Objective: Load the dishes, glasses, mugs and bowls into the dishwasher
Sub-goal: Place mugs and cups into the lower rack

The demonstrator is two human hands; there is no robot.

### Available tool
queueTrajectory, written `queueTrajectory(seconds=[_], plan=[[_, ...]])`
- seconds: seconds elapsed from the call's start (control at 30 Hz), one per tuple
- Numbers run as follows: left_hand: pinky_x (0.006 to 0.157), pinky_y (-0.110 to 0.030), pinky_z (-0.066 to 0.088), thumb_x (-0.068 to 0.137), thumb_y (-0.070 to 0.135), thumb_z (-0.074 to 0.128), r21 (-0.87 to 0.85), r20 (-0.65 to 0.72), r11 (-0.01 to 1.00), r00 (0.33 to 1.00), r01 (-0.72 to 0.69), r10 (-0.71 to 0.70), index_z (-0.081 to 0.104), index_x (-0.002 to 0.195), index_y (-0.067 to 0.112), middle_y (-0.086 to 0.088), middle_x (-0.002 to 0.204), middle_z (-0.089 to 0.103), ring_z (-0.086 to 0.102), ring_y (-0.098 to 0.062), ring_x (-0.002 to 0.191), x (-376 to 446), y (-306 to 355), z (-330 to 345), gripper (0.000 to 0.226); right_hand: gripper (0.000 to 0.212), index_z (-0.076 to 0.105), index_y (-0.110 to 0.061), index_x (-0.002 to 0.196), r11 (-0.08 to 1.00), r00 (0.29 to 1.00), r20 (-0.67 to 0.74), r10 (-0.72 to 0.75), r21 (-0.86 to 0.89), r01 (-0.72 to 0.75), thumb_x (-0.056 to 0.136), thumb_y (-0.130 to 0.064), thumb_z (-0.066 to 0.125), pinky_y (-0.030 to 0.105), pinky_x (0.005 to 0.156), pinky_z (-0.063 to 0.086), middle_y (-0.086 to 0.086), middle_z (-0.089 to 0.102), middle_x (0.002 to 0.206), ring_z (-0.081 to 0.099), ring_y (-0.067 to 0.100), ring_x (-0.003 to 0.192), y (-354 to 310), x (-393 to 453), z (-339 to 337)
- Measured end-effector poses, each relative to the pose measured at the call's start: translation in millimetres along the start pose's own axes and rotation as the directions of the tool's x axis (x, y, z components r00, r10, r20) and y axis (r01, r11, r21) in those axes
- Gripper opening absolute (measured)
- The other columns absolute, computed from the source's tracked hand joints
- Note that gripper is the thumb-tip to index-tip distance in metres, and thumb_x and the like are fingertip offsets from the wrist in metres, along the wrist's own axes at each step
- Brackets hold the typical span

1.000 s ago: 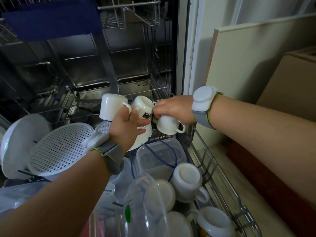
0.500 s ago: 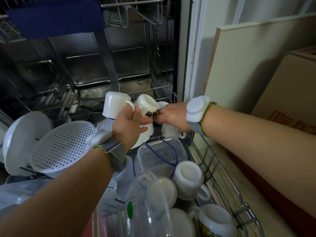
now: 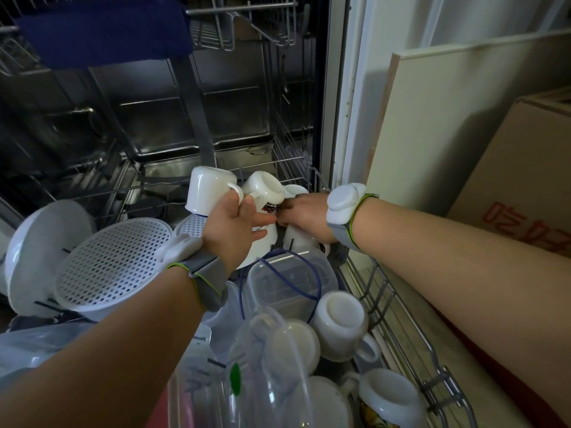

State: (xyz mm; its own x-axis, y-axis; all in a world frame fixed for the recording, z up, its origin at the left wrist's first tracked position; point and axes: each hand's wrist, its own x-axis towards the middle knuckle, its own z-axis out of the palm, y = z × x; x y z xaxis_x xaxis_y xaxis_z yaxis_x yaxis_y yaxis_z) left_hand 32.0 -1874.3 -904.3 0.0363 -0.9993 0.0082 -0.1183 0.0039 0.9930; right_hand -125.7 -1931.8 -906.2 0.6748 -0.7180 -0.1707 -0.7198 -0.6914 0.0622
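Gripping two mugs (image 3: 210, 188), left hand (image 3: 231, 223) hovered; right hand (image 3: 304, 216) clutched a low mug (image 3: 296, 239) — best seat each rim-down btwn tines.

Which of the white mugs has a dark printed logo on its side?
The mug with the logo, tilted between the plain mug and the right hand, at the rack's far end.

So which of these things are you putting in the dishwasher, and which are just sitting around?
Part of the job:
- left hand gripping two white mugs
- right hand on a small cup
- lower rack
- clear container
- perforated white plate

Just sitting around:
- cardboard box
- pale board against the wall
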Motion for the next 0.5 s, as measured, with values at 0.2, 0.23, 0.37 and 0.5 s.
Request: queueTrajectory(seconds=[0.2,0.23,0.37,0.5], plan=[[0.078,-0.034,0.056,0.105,0.015,0.033,0.008,-0.022,1.000,1.000,-0.005,0.006,0.037,0.088,0.014,-0.030,0.114,0.060,0.067,-0.025,0.091,-1,2,2,0.017,0.037,0.059,-0.018,0.127,0.972,0.979,0.047,0.198,0.121,-0.202,0.092,-0.010,0.052,0.030,0.085,0.045,0.004,0.059,0.123,0.057,0.026,0.110,3,-12,-18],[0.079,-0.036,0.055,0.105,0.015,0.033,0.008,-0.023,1.000,1.000,-0.008,0.008,0.037,0.085,0.016,-0.031,0.114,0.060,0.067,-0.026,0.093,-1,2,2,0.020,0.037,0.060,-0.018,0.125,0.960,0.971,-0.010,0.239,0.150,-0.234,0.091,-0.008,0.052,0.029,0.085,0.044,0.003,0.058,0.124,0.056,0.025,0.112,2,-14,-24],[0.080,-0.036,0.055,0.105,0.014,0.034,-0.006,-0.044,1.000,0.999,-0.007,0.007,0.036,0.083,0.017,-0.030,0.109,0.062,0.066,-0.029,0.099,-3,5,2,0.022,0.032,0.064,-0.017,0.115,0.858,0.886,-0.244,0.394,0.444,-0.259,0.088,-0.004,0.052,0.036,0.091,0.050,0.003,0.062,0.116,0.058,0.022,0.107,3,-8,-36],[0.085,-0.041,0.055,0.105,0.018,0.034,0.030,-0.130,0.997,0.988,-0.077,0.080,0.041,0.086,0.016,-0.025,0.104,0.066,0.068,-0.023,0.096,-7,19,-12,0.020,0.034,0.058,-0.014,0.116,0.744,0.828,-0.232,0.510,0.603,-0.288,0.083,-0.008,0.060,0.031,0.081,0.049,0.006,0.062,0.113,0.059,0.025,0.105,-12,5,-40]])
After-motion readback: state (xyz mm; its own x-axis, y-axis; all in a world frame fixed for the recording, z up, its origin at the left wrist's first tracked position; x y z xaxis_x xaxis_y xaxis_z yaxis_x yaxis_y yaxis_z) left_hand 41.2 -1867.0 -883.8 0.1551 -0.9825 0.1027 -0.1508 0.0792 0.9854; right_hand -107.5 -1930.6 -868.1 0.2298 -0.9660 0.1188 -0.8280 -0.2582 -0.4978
